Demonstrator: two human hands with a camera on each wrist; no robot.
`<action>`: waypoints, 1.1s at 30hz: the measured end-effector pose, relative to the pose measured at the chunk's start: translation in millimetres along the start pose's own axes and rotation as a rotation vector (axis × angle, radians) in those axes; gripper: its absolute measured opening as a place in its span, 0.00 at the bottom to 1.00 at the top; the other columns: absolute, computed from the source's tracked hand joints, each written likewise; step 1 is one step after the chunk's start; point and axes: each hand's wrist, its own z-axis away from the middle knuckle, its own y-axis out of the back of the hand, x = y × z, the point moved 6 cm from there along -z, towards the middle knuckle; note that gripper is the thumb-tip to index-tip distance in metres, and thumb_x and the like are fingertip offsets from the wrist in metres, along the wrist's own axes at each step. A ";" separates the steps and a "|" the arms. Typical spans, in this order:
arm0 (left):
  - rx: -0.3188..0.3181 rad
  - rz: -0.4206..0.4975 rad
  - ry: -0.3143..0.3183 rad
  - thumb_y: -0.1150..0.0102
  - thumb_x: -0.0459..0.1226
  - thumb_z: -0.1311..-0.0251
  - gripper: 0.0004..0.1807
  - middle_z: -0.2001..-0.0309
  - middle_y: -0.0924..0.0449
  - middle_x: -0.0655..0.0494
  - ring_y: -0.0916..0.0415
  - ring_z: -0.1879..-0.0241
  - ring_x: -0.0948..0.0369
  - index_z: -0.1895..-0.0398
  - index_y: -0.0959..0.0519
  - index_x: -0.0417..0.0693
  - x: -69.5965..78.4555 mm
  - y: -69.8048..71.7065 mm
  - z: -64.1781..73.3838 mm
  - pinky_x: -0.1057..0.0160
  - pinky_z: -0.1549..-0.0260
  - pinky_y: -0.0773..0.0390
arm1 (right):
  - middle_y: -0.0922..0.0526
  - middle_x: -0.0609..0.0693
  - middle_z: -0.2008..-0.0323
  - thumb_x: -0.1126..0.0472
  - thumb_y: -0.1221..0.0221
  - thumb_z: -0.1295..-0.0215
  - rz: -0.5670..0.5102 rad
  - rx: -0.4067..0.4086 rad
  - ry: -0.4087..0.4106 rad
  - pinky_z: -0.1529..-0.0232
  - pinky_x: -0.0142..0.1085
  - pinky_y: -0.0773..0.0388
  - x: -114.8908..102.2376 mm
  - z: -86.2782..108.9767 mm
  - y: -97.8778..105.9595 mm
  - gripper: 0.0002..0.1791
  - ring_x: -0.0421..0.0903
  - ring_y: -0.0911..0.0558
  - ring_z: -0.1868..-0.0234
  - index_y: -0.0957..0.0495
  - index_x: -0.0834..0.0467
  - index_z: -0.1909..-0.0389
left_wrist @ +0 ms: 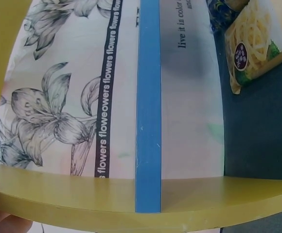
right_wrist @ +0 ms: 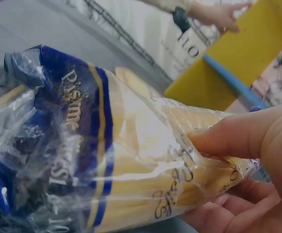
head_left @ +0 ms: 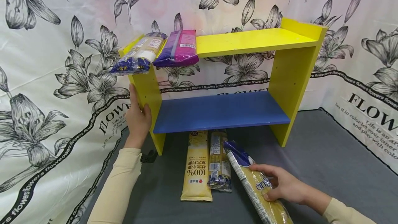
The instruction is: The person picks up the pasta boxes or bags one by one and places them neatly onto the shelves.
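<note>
My right hand (head_left: 284, 184) grips a clear-and-blue bag of spaghetti (head_left: 248, 179), tilted in front of the shelf. The right wrist view shows the thumb (right_wrist: 228, 138) on one face of the bag and fingers curled beneath. My left hand (head_left: 138, 122) holds the left side panel (head_left: 146, 89) of the yellow and blue shelf (head_left: 224, 111), thumb and fingers on either side of its edge. Under the blue board lie a yellow pasta packet (head_left: 196, 168) and another spaghetti bag (head_left: 219, 161), side by side.
On the yellow top board (head_left: 248, 40), a blue-ended pasta bag (head_left: 144, 51) and a pink-purple packet (head_left: 178, 47) lie at the left, their ends jutting past the front edge. The shelf's right panel (head_left: 293, 82) stands on the grey cloth (head_left: 335, 161). Flower-printed fabric (head_left: 46, 78) hangs behind.
</note>
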 end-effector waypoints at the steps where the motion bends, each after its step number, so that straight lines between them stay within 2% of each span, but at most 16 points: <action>1: -0.001 0.002 0.006 0.49 0.25 0.33 0.38 0.81 0.29 0.34 0.40 0.89 0.50 0.20 0.48 0.36 -0.5 -0.1 0.4 0.58 0.83 0.40 | 0.37 0.67 0.27 0.70 0.34 0.45 -0.002 -0.005 0.009 0.54 0.34 0.20 -5.3 0.5 0.3 0.46 0.35 0.21 0.47 0.41 0.69 0.24; 6: -0.006 0.002 0.017 0.50 0.25 0.33 0.38 0.81 0.29 0.35 0.40 0.89 0.52 0.20 0.48 0.36 -3.5 -2.4 2.2 0.59 0.83 0.40 | 0.26 0.38 0.35 0.72 0.37 0.40 0.000 -0.034 0.073 0.54 0.36 0.18 -40.3 4.3 7.7 0.45 0.41 0.17 0.50 0.45 0.69 0.23; 9: 0.000 -0.007 -0.001 0.50 0.26 0.33 0.37 0.81 0.29 0.34 0.39 0.89 0.50 0.21 0.48 0.34 -3.8 -2.4 2.8 0.58 0.83 0.41 | 0.24 0.35 0.37 0.74 0.38 0.39 0.029 -0.042 0.135 0.55 0.38 0.16 -64.6 6.4 16.9 0.44 0.40 0.16 0.50 0.44 0.65 0.22; 14: 0.016 -0.009 -0.031 0.49 0.26 0.33 0.37 0.81 0.29 0.34 0.40 0.89 0.48 0.21 0.48 0.33 -2.6 0.7 2.6 0.57 0.83 0.42 | 0.24 0.36 0.37 0.77 0.40 0.38 0.098 -0.014 0.215 0.58 0.41 0.14 -103.5 9.7 34.9 0.45 0.40 0.16 0.49 0.42 0.55 0.21; 20: 0.026 -0.012 -0.029 0.50 0.26 0.33 0.38 0.83 0.31 0.36 0.43 0.89 0.52 0.21 0.48 0.36 -3.9 1.0 2.4 0.58 0.83 0.42 | 0.25 0.39 0.36 0.79 0.40 0.38 0.189 0.067 0.247 0.61 0.43 0.13 -149.2 12.4 56.7 0.46 0.42 0.15 0.50 0.42 0.54 0.20; 25: 0.014 -0.010 -0.019 0.50 0.26 0.33 0.38 0.84 0.32 0.37 0.44 0.89 0.53 0.21 0.48 0.35 -4.5 1.2 3.9 0.58 0.83 0.43 | 0.25 0.45 0.37 0.83 0.42 0.40 0.219 0.101 0.283 0.62 0.43 0.13 -184.3 9.4 73.9 0.48 0.44 0.15 0.50 0.41 0.51 0.20; 28: 0.016 -0.018 -0.021 0.49 0.26 0.33 0.38 0.84 0.32 0.37 0.44 0.89 0.53 0.21 0.48 0.35 -4.3 1.7 3.4 0.58 0.83 0.44 | 0.25 0.49 0.40 0.85 0.44 0.41 0.182 0.108 0.304 0.62 0.43 0.13 -203.4 4.5 84.1 0.49 0.47 0.15 0.50 0.40 0.50 0.21; 33: 0.013 -0.019 -0.016 0.50 0.26 0.33 0.38 0.85 0.33 0.38 0.47 0.89 0.56 0.20 0.48 0.36 -3.9 -0.6 0.8 0.58 0.83 0.46 | 0.27 0.53 0.40 0.85 0.45 0.39 0.042 0.129 0.309 0.61 0.42 0.13 -232.2 -5.7 100.0 0.47 0.51 0.14 0.51 0.37 0.48 0.22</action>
